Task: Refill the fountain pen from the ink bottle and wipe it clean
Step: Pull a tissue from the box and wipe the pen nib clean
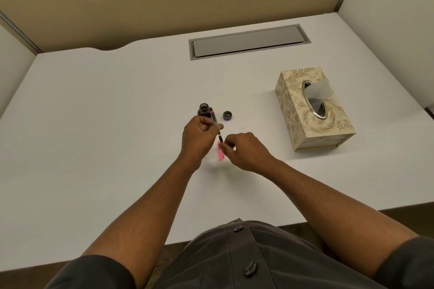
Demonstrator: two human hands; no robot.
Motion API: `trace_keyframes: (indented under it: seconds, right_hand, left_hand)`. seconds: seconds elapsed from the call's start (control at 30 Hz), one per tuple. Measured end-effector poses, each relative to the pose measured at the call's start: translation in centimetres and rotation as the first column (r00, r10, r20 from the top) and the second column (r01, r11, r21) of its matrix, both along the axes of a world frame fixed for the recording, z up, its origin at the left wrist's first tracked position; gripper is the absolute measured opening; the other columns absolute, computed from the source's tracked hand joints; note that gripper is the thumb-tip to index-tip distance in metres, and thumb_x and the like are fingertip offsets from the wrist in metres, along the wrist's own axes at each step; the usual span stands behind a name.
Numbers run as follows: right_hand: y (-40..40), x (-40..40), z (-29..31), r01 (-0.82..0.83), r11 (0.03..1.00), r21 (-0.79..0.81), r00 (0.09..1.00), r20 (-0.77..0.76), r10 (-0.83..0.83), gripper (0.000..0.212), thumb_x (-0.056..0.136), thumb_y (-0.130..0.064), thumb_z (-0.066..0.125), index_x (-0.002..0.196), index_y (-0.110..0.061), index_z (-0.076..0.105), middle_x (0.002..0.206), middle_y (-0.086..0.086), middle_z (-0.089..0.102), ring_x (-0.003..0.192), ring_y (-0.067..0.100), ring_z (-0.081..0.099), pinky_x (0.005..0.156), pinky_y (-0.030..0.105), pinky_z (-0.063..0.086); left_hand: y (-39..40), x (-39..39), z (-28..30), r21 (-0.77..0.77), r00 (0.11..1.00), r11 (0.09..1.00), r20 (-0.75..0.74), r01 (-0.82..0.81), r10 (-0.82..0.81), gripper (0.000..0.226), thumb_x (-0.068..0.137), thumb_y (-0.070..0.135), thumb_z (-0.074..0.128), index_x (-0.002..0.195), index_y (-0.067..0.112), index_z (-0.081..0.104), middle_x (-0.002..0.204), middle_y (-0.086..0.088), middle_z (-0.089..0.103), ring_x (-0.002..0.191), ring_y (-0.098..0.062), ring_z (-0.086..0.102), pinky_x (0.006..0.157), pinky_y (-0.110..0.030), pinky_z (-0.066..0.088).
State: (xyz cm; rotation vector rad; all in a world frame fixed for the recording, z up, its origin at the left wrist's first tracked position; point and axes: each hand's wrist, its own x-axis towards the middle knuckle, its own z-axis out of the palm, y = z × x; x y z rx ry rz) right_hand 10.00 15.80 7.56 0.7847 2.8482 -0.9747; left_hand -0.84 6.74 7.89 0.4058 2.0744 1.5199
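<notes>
Holding a slim pink-and-clear fountain pen (216, 127), left hand (199, 138) is closed around its upper part; right hand (244, 150) pinches the dark lower end. Open dark glass ink bottle (204, 111) stands just beyond the grip, its round cap (227, 115) beside it, on the white desk (94, 124).

White desk (94, 124), w/ ink bottle (204, 112), cap (227, 115), pink barrel (221, 153), tissue box (312, 108)

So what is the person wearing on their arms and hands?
Nothing covers the left hand or the right hand: no gloves, rings or watch show. Both forearms are bare. Short dark grey sleeves end around the elbows, part of a dark grey buttoned shirt with round dark buttons down the front.
</notes>
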Motion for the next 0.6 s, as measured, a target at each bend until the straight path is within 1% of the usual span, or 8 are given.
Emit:
trace_keyframes:
  seconds: [0.07,0.13,0.23,0.3,0.37,0.43,0.5,0.6]
  right_hand:
    - [0.0,0.2,-0.4,-0.004,1.000,-0.015,1.000,-0.006,0.004,0.031,0.098,-0.037,0.050,0.083,-0.013,0.065,0.082,0.004,0.070,0.061,0.014,0.052,0.058,0.028,0.038]
    - [0.0,0.3,-0.8,-0.004,0.999,-0.034,1.000,0.004,0.004,0.032,0.097,-0.038,0.050,0.078,-0.016,0.065,0.075,0.002,0.067,0.058,0.013,0.051,0.057,0.026,0.035]
    - [0.5,0.7,-0.9,0.007,1.000,0.002,0.999,0.038,-0.007,0.040,0.096,-0.046,0.049,0.072,-0.017,0.062,0.067,0.001,0.062,0.058,0.016,0.052,0.054,0.027,0.036]
    - [1.4,1.0,-0.5,0.052,0.997,0.053,0.999,0.009,-0.053,0.042,0.094,-0.050,0.050,0.076,-0.016,0.065,0.071,-0.001,0.066,0.064,0.017,0.057,0.057,0.029,0.043]
    - [2.9,1.4,0.1,0.147,0.986,0.082,0.987,-0.080,-0.140,0.037,0.093,-0.048,0.053,0.081,-0.016,0.067,0.076,-0.001,0.069,0.071,0.018,0.062,0.062,0.032,0.050]
    - [4.9,1.8,0.7,0.264,0.960,0.097,0.954,-0.172,-0.245,0.031,0.092,-0.043,0.056,0.082,-0.016,0.065,0.077,0.001,0.070,0.072,0.022,0.063,0.063,0.034,0.052]
    - [7.0,2.4,1.3,0.387,0.915,0.115,0.901,-0.258,-0.349,0.027,0.091,-0.039,0.058,0.082,-0.015,0.064,0.077,0.004,0.070,0.073,0.025,0.063,0.064,0.036,0.053]
    - [10.1,3.4,1.8,0.568,0.806,0.168,0.785,-0.404,-0.469,0.019,0.090,-0.030,0.060,0.090,-0.011,0.061,0.082,0.007,0.069,0.077,0.027,0.064,0.064,0.032,0.048]
  left_hand:
    - [0.2,-0.3,-0.3,0.004,0.994,1.000,0.108,-0.026,0.025,0.022,0.080,0.017,0.068,0.100,0.014,0.059,0.083,0.008,0.076,0.085,-0.006,0.070,0.076,-0.028,0.052]
    - [0.3,-0.4,-0.6,0.010,0.983,1.000,0.183,-0.012,0.010,0.028,0.077,0.019,0.072,0.102,0.014,0.060,0.084,0.005,0.076,0.083,-0.008,0.071,0.077,-0.030,0.054]
    - [0.4,-0.5,-1.3,-0.010,0.978,1.000,0.209,-0.005,0.007,0.031,0.072,0.021,0.078,0.100,0.017,0.064,0.088,0.000,0.076,0.084,-0.012,0.071,0.079,-0.032,0.057]
    - [0.6,-0.7,-1.6,-0.021,0.981,1.000,0.196,0.020,-0.016,0.032,0.072,0.022,0.080,0.100,0.017,0.066,0.085,0.003,0.076,0.082,-0.009,0.071,0.078,-0.030,0.057]
    - [0.9,-0.7,-1.6,-0.018,0.981,0.999,0.189,0.050,-0.045,0.030,0.073,0.021,0.080,0.100,0.017,0.069,0.083,0.008,0.076,0.080,-0.006,0.071,0.077,-0.029,0.056]
    - [1.3,-0.6,-1.6,-0.009,0.979,0.998,0.196,0.058,-0.055,0.028,0.072,0.020,0.081,0.098,0.019,0.070,0.084,0.008,0.076,0.081,-0.007,0.071,0.078,-0.029,0.055]
    - [1.7,-0.4,-1.5,-0.003,0.977,0.998,0.205,0.067,-0.065,0.027,0.073,0.019,0.081,0.098,0.019,0.071,0.086,0.005,0.076,0.084,-0.009,0.071,0.081,-0.030,0.055]
    - [2.2,-0.2,-1.5,0.008,0.974,0.997,0.215,0.075,-0.075,0.025,0.074,0.016,0.080,0.097,0.019,0.070,0.087,0.003,0.076,0.085,-0.012,0.071,0.081,-0.030,0.054]
